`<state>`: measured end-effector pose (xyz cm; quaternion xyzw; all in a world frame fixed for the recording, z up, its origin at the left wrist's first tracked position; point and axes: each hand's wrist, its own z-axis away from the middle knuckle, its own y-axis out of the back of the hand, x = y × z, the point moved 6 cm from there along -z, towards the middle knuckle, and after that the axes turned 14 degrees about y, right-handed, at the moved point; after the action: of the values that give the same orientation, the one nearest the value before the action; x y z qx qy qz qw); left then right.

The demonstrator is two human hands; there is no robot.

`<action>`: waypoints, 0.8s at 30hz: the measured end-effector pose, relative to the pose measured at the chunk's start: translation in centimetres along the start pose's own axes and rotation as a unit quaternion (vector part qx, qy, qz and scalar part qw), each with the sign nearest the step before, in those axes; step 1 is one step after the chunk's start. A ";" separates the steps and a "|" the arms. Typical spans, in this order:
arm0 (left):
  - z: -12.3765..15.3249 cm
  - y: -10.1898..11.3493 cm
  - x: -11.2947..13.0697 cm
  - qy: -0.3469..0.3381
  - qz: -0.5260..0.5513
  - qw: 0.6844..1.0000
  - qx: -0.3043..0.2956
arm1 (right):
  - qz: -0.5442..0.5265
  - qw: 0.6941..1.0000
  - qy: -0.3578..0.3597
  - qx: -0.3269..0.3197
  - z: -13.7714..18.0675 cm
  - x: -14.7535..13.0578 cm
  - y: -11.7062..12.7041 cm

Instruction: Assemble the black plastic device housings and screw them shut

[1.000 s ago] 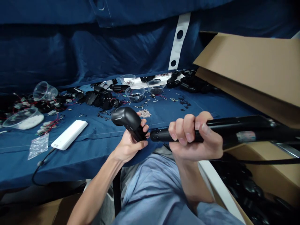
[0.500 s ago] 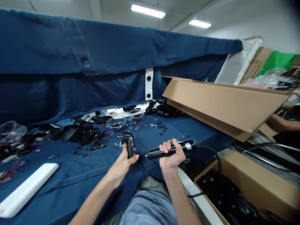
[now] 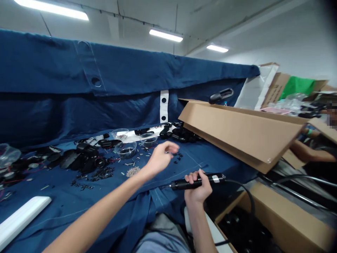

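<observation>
My right hand (image 3: 198, 183) is wrapped round a black corded electric screwdriver (image 3: 181, 183), whose thin bit points left over the cloth edge. Over the table, my left hand (image 3: 165, 155) is stretched forward, empty, with loosely bent fingers apart. A black plastic part (image 3: 221, 95) with a loop-like end hangs in mid-air, just above the rim of the large cardboard box (image 3: 237, 131). Near my left wrist lies a small heap of pale bits (image 3: 133, 171); tiny black pieces (image 3: 101, 174) are scattered further left.
Clear plastic tubs (image 3: 125, 149) and black casings (image 3: 81, 154) line the back of the blue cloth. A white bar (image 3: 25, 219) lies at front left. At lower right, an open carton (image 3: 292, 214) holds black parts. Another person's arm (image 3: 310, 153) shows behind the large box.
My left hand has let go of the black plastic part and swung up and forward; the part now flies above the large box. The right hand still holds the screwdriver. The view has tilted up.
</observation>
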<state>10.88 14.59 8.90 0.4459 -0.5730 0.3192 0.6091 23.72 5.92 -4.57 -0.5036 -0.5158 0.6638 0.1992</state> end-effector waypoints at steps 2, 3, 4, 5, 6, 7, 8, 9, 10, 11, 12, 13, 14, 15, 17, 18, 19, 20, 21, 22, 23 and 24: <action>4.9 3.5 -3.5 -0.017 -0.047 0.998 0.048 | 0.005 1.000 -0.019 0.009 0.1 0.7 0.5; 7.3 5.1 -4.9 -0.016 -0.072 0.995 0.061 | 0.008 0.999 -0.029 0.014 0.2 1.0 0.7; 9.7 6.6 -6.1 -0.013 -0.095 0.993 0.071 | 0.012 0.999 -0.038 0.020 0.3 1.4 1.0; 12.0 8.0 -7.1 -0.010 -0.116 0.990 0.083 | 0.017 0.998 -0.046 0.026 0.5 1.7 1.2; 14.1 9.4 -7.9 -0.008 -0.134 0.986 0.099 | 0.020 0.998 -0.052 0.032 0.6 2.0 1.4; 16.0 10.7 -8.7 -0.006 -0.151 0.981 0.120 | 0.024 0.997 -0.058 0.036 0.6 2.3 1.6; 17.8 11.9 -9.5 -0.005 -0.165 0.976 0.145 | 0.026 0.997 -0.062 0.041 0.6 2.4 1.8; 19.5 13.1 -10.2 -0.005 -0.178 0.969 0.172 | 0.028 0.996 -0.067 0.044 0.6 2.5 1.9; 21.0 14.3 -11.0 -0.005 -0.189 0.961 0.200 | 0.029 0.996 -0.073 0.046 0.4 2.6 2.0; 22.3 15.3 -11.7 -0.006 -0.198 0.953 0.228 | 0.030 0.995 -0.078 0.047 0.3 2.6 2.1; 23.6 16.3 -12.4 -0.006 -0.206 0.945 0.253 | 0.031 0.995 -0.083 0.048 0.1 2.6 2.1; 24.7 17.1 -13.0 -0.006 -0.214 0.938 0.273 | 0.033 0.995 -0.087 0.047 0.0 2.6 2.0; 25.7 17.7 -13.6 -0.005 -0.222 0.933 0.283 | 0.038 0.994 -0.090 0.047 -0.1 2.6 2.0; 26.6 18.1 -14.0 -0.002 -0.231 0.931 0.284 | 0.046 0.994 -0.092 0.044 -0.2 2.7 1.9; 28.0 18.4 -14.7 0.009 -0.252 0.930 0.266 | 0.074 0.992 -0.096 0.035 -0.1 3.1 1.8; 28.6 18.3 -14.9 0.018 -0.271 0.929 0.253 | 0.096 0.990 -0.097 0.027 -0.1 3.3 1.7; 29.0 18.2 -15.1 0.027 -0.294 0.925 0.239 | 0.123 0.987 -0.099 0.017 -0.2 3.5 1.8; 29.3 18.0 -15.3 0.037 -0.322 0.918 0.228 | 0.152 0.983 -0.100 0.006 -0.3 3.7 1.9; 29.6 17.8 -15.5 0.046 -0.350 0.910 0.219 | 0.177 0.979 -0.100 -0.003 -0.5 3.8 2.2; 29.7 17.6 -15.8 0.054 -0.375 0.901 0.212 | 0.218 0.971 -0.098 -0.021 -1.0 3.7 2.5; 29.8 17.5 -16.0 0.058 -0.395 0.894 0.206 | 0.282 0.953 -0.093 -0.054 -1.6 3.4 2.8; 29.9 17.4 -16.2 0.058 -0.406 0.889 0.203 | 0.373 0.918 -0.080 -0.112 -2.3 3.0 3.0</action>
<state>-19.40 -3.64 -5.56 0.7344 -0.2283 0.1788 0.6137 25.22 8.18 -8.49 -0.6235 -0.3759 0.6660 -0.1624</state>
